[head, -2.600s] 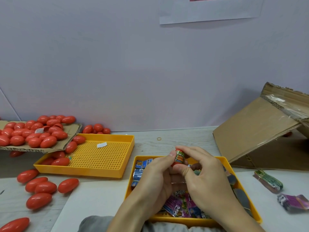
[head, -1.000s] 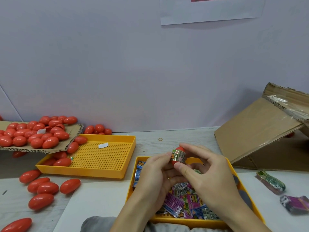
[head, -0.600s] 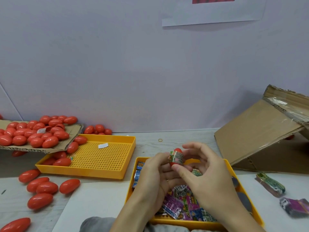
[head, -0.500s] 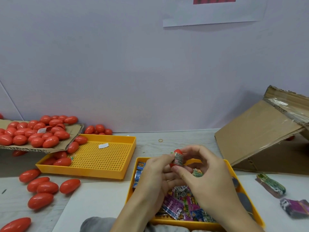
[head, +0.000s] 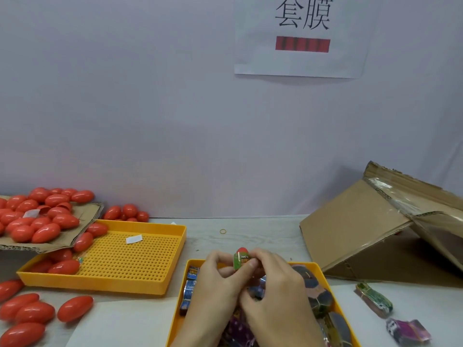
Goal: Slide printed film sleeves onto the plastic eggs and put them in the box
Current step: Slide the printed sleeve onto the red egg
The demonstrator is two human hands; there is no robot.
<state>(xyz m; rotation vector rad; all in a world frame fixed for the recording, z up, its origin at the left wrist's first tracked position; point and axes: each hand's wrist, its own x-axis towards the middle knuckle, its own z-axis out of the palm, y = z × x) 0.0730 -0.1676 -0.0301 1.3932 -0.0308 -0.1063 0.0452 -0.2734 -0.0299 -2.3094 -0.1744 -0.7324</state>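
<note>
A red plastic egg (head: pixel 242 259) with a green printed film sleeve around its middle stands upright between my hands. My left hand (head: pixel 213 286) and my right hand (head: pixel 278 294) both pinch it with their fingertips, above the near yellow tray (head: pixel 323 274) that holds several printed sleeves. Only the egg's red tip shows above the sleeve. The cardboard box (head: pixel 350 236) lies on its side at the right, its opening turned to the right.
A perforated yellow tray (head: pixel 130 261) sits at the left with a few red eggs. A cardboard sheet (head: pixel 82 216) piled with red eggs overhangs it. Loose red eggs (head: pixel 35 314) lie at the near left. Two sleeve bundles (head: pixel 373 299) lie at the right.
The view has tilted upward, so the hands sit lower in frame. The sleeve has slid further over the egg, and my right fingers have closed in around it.
</note>
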